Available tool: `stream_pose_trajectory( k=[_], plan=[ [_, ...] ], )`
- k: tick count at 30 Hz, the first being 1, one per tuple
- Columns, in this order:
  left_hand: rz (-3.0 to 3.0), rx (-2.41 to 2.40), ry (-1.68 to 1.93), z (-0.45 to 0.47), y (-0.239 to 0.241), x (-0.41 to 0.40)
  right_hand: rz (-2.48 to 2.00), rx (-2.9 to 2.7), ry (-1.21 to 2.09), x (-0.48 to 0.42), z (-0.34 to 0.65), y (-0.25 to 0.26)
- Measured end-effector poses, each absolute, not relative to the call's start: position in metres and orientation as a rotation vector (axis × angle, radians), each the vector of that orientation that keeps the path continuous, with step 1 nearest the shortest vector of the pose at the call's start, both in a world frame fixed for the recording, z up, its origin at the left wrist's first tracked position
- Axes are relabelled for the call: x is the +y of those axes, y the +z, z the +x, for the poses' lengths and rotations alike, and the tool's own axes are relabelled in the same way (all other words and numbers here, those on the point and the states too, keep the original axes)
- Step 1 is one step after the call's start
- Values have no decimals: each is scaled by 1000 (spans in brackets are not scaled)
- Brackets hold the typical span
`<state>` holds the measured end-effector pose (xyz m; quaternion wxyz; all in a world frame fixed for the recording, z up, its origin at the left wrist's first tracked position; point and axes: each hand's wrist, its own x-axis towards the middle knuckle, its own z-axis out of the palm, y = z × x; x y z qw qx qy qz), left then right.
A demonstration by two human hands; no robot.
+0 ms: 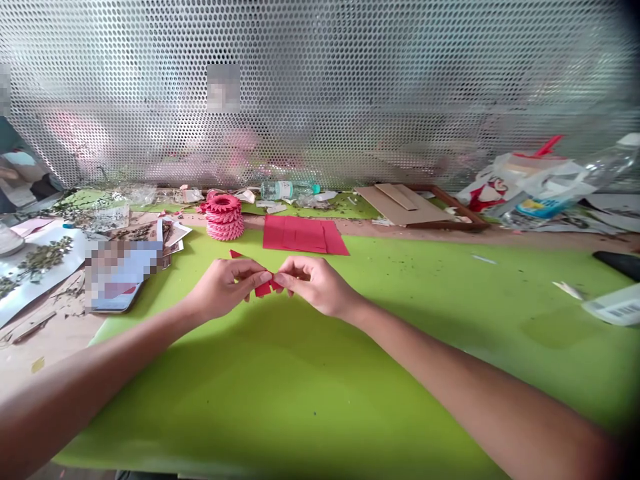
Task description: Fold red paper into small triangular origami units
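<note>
Between my hands is a small piece of red paper [263, 290], partly covered by my fingers. My left hand [227, 287] pinches it with thumb and forefinger, and a red corner sticks up behind that hand. From the other side my right hand [315, 283] grips its edge, fingertips close to those of the left. Just beyond my hands lie red paper sheets [305, 235], smaller pieces on top of a larger one. A ring-shaped stack of folded red and white paper [225, 217] stands behind my left hand.
A phone [123, 287] lies at the left among papers and dried plant bits. Along the perforated metal screen [320, 93] are a plastic bottle [287, 190], cardboard [400, 203] and plastic bags [530, 187]. Green sheeting [280, 400] covers the table.
</note>
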<state>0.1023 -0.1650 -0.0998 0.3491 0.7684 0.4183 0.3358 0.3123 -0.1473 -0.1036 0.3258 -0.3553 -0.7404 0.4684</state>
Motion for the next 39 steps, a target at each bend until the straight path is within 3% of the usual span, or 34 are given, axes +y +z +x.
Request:
stream_pose_trajectory(
  k=[39],
  plan=[
    [2126,1213,848,107,-102,-168,-1010,-1973,1296,-146,310,-107]
  ],
)
